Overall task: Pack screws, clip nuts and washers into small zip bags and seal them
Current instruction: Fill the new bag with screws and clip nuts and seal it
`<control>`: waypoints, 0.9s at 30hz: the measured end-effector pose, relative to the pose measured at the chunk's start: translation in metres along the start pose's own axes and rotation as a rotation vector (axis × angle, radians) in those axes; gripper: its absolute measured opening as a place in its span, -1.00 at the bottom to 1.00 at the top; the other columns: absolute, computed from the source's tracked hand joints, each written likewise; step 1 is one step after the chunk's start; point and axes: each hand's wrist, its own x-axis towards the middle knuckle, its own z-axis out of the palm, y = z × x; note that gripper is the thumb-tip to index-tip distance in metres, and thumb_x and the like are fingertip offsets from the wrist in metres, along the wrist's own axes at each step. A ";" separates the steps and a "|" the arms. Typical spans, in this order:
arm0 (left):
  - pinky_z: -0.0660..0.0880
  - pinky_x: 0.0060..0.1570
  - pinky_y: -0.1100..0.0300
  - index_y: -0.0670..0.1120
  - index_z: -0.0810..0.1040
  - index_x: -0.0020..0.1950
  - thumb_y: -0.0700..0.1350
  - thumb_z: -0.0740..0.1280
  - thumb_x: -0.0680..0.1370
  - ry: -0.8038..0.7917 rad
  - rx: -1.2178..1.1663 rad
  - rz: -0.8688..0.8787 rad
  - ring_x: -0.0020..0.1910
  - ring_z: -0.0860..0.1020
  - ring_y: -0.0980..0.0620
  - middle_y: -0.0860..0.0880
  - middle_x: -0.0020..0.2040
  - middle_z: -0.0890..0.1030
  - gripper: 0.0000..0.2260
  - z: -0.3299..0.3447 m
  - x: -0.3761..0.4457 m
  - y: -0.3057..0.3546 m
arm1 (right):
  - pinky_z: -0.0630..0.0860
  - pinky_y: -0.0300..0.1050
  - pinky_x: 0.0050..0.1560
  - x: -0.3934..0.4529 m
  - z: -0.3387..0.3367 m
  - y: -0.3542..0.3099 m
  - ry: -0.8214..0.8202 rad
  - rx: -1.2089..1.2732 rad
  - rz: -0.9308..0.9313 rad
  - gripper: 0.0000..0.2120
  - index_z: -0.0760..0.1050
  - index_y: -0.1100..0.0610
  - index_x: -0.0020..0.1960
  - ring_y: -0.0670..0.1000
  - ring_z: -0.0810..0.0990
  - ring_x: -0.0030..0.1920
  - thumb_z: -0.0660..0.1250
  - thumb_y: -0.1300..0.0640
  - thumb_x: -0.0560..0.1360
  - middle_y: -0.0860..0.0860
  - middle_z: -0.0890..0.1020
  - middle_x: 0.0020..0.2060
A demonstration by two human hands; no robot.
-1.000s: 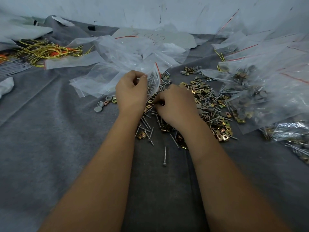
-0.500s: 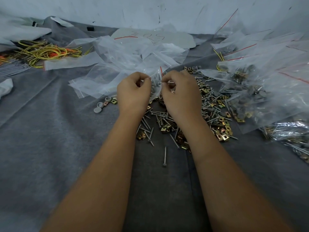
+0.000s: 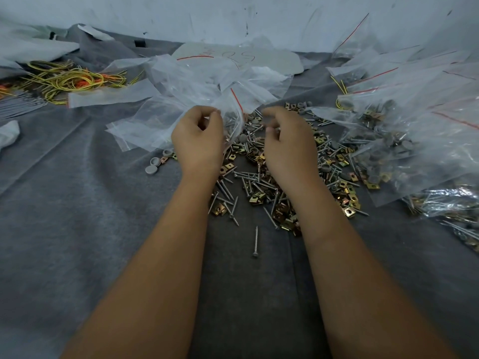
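Pinching a small zip bag (image 3: 232,116) holding screws, the left hand (image 3: 198,141) grips; right hand (image 3: 286,143) curls beside it, its hold unclear.

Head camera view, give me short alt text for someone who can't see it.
The left hand pinches a small zip bag holding screws, while the right hand hovers curled beside it, above a pile of screws, clip nuts and washers on grey cloth.

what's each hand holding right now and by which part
The left hand pinches a small zip bag with screws in it by its open top edge. The right hand is curled beside it; whether it holds anything cannot be told.
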 end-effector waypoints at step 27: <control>0.27 -0.47 0.42 0.00 0.60 -0.16 -0.18 0.32 0.54 -0.068 0.057 0.028 -0.53 0.35 0.25 0.13 -0.51 0.42 -0.87 0.004 0.001 -0.005 | 0.36 0.01 0.11 -0.002 0.001 0.011 -0.133 -0.470 -0.042 -0.83 0.60 0.00 0.09 0.12 0.44 0.15 0.31 0.01 0.56 0.05 0.54 0.05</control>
